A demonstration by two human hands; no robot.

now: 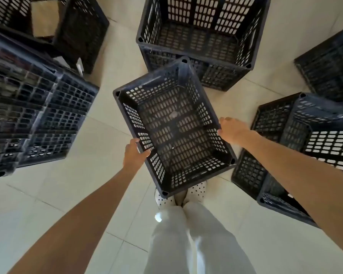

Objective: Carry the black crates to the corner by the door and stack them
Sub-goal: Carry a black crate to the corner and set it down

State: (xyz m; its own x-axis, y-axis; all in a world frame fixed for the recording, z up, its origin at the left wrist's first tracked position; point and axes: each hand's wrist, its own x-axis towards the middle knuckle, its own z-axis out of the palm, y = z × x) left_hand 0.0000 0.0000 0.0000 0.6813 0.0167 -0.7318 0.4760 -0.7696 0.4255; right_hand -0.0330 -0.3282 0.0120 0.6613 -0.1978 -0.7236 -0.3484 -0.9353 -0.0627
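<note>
Step in hand: carry phase, by the look of it. One black crate held up between both hands, open side up, empty, tilted, clear of the floor and covering the toes of the spotted slippers.
Left hand: clamped on the crate's left long rim, fingers hooked over the edge into the crate.
Right hand: pressed to the right long rim, fingers curled at the edge; tips mostly hidden behind the wall.
Surroundings: upright crate ahead on the floor, just beyond the held one; dark stack at left; two overlapping crates at right, under the right forearm; another at far right; one more at top left.
Progress: early or middling, as a guess. Several crates loose on the floor; no door or corner in view.
Next move calls for: level grip, a turn out through the gaps between floor crates without clipping them, then corner-to-corner alignment when stacking.
Risk: narrow rim hold, so slip or swing possible.
Writing: no brand, label or lettering readable.
</note>
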